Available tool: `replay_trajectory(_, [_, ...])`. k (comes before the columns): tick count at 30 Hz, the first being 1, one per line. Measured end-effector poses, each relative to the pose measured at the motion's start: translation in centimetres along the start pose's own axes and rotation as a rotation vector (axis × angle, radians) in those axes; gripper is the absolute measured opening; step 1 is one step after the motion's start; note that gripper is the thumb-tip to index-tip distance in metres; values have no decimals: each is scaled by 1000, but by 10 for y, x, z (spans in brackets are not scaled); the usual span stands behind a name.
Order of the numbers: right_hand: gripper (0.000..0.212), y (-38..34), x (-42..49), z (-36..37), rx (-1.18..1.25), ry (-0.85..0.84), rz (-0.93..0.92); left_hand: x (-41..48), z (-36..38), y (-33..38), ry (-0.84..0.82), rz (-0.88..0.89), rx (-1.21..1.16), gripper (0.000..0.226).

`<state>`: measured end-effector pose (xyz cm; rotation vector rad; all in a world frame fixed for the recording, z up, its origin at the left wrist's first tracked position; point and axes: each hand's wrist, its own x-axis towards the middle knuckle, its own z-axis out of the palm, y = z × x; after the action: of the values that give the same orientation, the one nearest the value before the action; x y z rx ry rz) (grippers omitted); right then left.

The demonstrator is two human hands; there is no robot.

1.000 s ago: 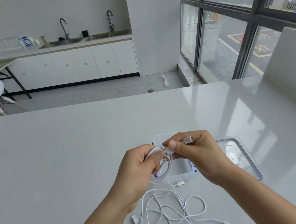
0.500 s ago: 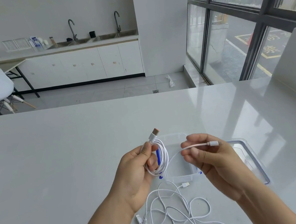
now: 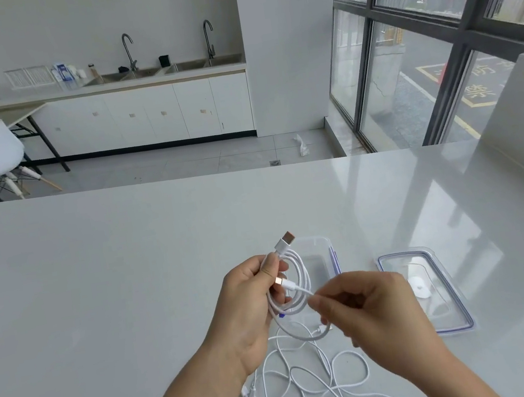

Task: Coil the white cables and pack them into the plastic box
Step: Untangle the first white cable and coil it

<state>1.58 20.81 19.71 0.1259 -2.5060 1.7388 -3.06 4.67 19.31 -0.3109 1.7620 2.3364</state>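
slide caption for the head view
Left hand holds a coiled cable, right hand pinches it; loose cables on the table.

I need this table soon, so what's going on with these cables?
A person is coiling a white cable: the left hand grips the loops, the right hand pinches its loose end. More cables lie tangled on the table nearer the person. The plastic box stands open behind the hands, its lid to the right; no cable shows in it.
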Motion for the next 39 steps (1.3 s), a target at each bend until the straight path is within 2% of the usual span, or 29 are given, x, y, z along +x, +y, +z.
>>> replay_trajectory(7, [17,1,2,-9,155,-1,147,1,-2,3,-34,-54,-80,24])
replay_trajectory(12, [15,-1,6,-9,40,-65,232,-2,3,-2,14,87,130,26])
replay_trajectory(16, [5,6,17,-4,101,-8,305,-5,6,-6,69,228,343,22])
replay_trajectory(18, [15,8,18,-1,157,9,307,-5,7,-8,102,300,420,17])
replay_trajectory(21, [25,10,19,6,185,8,294,-3,7,-10,132,368,462,11])
replay_trajectory(25, [28,13,23,9,209,14,279,-2,6,-11,171,424,418,11])
replay_trajectory(30, [26,14,30,18,243,22,269,-4,9,-16,133,497,562,15])
replay_trajectory(32, [13,17,31,21,126,59,213,-5,10,-18,108,481,519,17])
replay_trajectory(35, [30,25,35,23,-50,122,146,-2,10,-18,29,323,346,19])
replay_trajectory(36, [28,25,36,25,-72,126,146,-1,10,-18,1,275,315,20])
replay_trajectory(37, [27,25,36,27,-40,103,160,-1,9,-19,-19,242,289,20])
replay_trajectory(39, [19,22,34,29,250,38,250,-2,10,-18,-24,197,225,21])
